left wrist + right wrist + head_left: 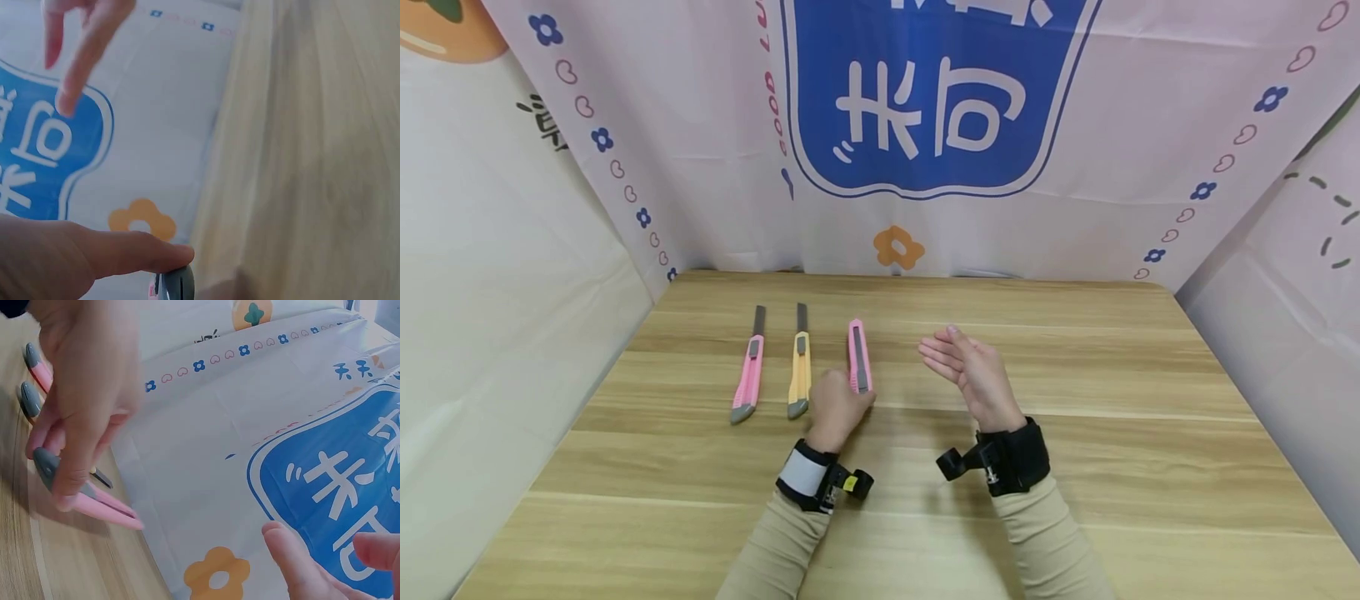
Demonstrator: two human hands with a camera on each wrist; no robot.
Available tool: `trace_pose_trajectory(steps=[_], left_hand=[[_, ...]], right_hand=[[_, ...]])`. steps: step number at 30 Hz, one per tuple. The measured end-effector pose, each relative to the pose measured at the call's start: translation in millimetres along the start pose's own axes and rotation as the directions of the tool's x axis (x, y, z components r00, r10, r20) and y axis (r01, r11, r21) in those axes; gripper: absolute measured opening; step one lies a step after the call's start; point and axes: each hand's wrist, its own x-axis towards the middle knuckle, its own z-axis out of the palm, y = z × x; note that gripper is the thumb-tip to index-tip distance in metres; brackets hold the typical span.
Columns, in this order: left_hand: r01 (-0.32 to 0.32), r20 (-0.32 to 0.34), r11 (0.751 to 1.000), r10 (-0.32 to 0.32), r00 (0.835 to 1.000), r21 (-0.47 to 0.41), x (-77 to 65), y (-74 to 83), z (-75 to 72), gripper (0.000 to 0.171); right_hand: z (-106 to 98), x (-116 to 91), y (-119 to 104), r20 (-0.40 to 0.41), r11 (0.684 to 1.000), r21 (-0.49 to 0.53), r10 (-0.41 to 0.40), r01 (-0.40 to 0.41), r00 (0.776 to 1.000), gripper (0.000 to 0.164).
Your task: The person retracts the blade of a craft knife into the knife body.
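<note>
Backdrop (715, 100) reads "GOOD LU" while the left hand (837, 407) grips a pink cutter (860, 354), right hand (979, 377) outstretched.

Both forearms in from bottom edge, tan sleeves. Left forearm (775, 546) slants up and right, right forearm (1052, 546) slants up and left. Left hand (838, 408) low, knuckles up, fingers curled in a grip; left wrist view has the left thumb (137, 253) nearly straight, tip pressing down. Left wrist (823, 439) roughly in line with forearm. Right hand (973, 375) relaxed, palm turned inward toward the left hand, fingers (942, 354) extended close together, pointing up-left. Right wrist (1006, 421) roughly straight. Right wrist view: two right-hand digits spread apart, tips separate. Hands well apart, left one nearer the surface.
</note>
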Motion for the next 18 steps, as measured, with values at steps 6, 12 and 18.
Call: trace_pose_trajectory(steps=[6,12,18], left_hand=[[0.073,0.041,0.996,-0.076,0.996,0.060,4.6,-7.0,1.8,0.028],[0.104,0.052,0.994,-0.106,0.993,0.042,6.8,-10.6,3.4,0.026],[0.134,0.048,0.990,-0.136,0.990,0.036,6.8,-12.3,4.7,0.025]], right_hand=[[0,0,-1,0.002,1.000,-0.005,0.005,-0.005,1.000,0.048],[0,-1,-1,0.013,1.000,0.000,0.004,-0.004,1.000,0.047],[0,-1,-2,0.023,1.000,0.004,0.009,-0.009,1.000,0.047]])
